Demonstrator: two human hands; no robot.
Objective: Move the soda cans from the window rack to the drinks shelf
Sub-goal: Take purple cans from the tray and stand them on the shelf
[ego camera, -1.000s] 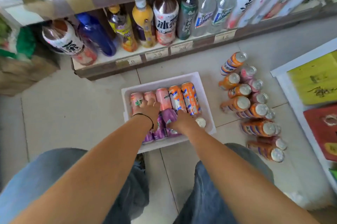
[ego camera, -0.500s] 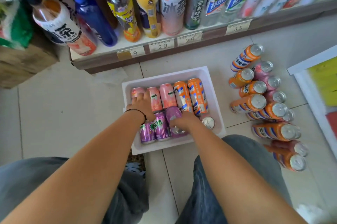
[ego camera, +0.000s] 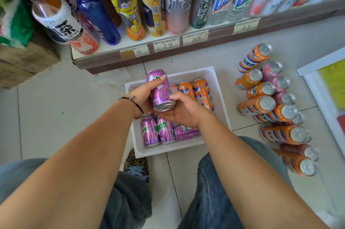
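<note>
Purple can point(ego camera: 161, 90) now lifted from tray point(ego camera: 220, 87), both hands gripping

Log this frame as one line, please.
held: purple aluminium soda can | hands: left hand and right hand grip it | location: above white plastic tray

Shelf price tags point(ego camera: 166, 44) read 2.9, 2.9 and 4.5; one bottle point(ego camera: 63, 29) says ICE TEA

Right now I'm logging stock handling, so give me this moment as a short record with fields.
held item: purple can, lifted above the tray
left hand: grips the can's side
right hand: holds its lower end
white tray: purple and orange cans lying inside
floor, right of tray: orange and pink cans lying in a pile
shelf: upright bottles, price tags
</note>
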